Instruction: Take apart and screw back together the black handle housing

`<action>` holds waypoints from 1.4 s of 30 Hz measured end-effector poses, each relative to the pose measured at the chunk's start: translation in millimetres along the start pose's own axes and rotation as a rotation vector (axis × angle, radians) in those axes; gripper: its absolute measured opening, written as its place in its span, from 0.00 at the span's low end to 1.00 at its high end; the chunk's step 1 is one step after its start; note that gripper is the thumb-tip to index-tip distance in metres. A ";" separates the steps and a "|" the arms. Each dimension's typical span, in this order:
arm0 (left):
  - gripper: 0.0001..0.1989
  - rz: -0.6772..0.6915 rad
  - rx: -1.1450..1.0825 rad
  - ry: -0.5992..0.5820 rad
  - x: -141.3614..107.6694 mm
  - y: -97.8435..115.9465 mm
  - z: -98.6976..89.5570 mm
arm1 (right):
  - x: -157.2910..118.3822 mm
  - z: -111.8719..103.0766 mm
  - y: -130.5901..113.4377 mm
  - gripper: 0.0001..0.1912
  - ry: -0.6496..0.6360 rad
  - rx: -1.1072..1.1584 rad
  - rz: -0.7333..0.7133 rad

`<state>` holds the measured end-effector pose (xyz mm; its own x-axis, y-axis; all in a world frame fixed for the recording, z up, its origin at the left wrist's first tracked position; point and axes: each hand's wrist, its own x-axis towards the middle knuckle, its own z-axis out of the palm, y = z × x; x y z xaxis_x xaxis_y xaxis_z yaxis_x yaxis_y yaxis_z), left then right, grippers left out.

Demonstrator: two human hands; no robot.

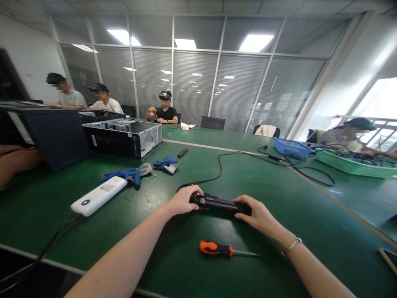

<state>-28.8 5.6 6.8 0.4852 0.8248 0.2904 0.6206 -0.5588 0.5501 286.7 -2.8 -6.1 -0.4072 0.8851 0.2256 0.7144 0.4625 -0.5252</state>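
Observation:
Both of my hands are closed on a long black device (218, 203) that lies crosswise just above the green table (173, 248). My left hand (186, 199) grips its left end, thumb and fingers on opposite sides. Around the right end are the fingers of my right hand (252, 211). A black cord (221, 165) runs from behind my left hand across the table to a plug at the far right. Its join to the device is hidden. Nearer to me lies a screwdriver (217, 248) with an orange and black handle, its shaft pointing right.
A white power bank-like box (99, 196) with a cable lies left, beside blue-grey gloves (133, 174). Further back stand an opened computer case (124, 138) and a dark case (58, 136). Blue (291, 148) and green baskets (350, 163) are at right. Several people sit around the table.

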 end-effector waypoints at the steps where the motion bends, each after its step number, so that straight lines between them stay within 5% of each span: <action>1: 0.21 0.005 -0.006 0.005 -0.1 -0.1 0.7 | -0.2 -1.3 -0.4 0.18 -0.006 -0.013 -0.011; 7: 0.24 0.117 -0.093 0.029 2.9 -0.9 12.6 | -3.4 -10.6 -25.7 0.20 0.185 -0.095 -0.100; 9: 0.24 0.126 -0.102 0.021 4.3 1.4 17.7 | -7.5 -9.5 -45.3 0.19 0.086 -0.015 -0.143; 14: 0.24 0.088 -0.064 0.028 5.0 9.2 24.4 | -20.7 4.9 -90.7 0.27 -0.395 0.078 -0.234; 18: 0.25 0.065 -0.067 0.024 4.3 8.6 26.3 | -23.0 8.1 -101.4 0.15 -0.466 0.083 -0.225; 22: 0.24 0.059 -0.097 0.020 4.5 5.0 28.0 | -13.0 -6.3 -97.4 0.14 -0.219 0.251 -0.150; 26: 0.25 0.052 -0.110 0.003 5.2 5.8 26.9 | -1.1 -11.2 -91.0 0.34 0.307 0.404 -0.150; 29: 0.25 0.044 -0.118 -0.006 5.6 7.6 25.6 | 0.8 2.9 -85.5 0.35 0.632 0.250 -0.266; 34: 0.26 0.052 -0.126 -0.003 5.3 6.1 26.9 | -2.6 28.1 -78.0 0.31 0.648 0.048 -0.445; 42: 0.26 0.071 -0.138 0.005 4.1 3.4 28.8 | -2.6 26.7 -79.9 0.30 0.655 -0.002 -0.568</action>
<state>-6.9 4.6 -12.7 0.5215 0.7841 0.3364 0.4940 -0.5990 0.6302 215.4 -43.4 13.3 -0.2936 0.3718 0.8806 0.5034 0.8433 -0.1882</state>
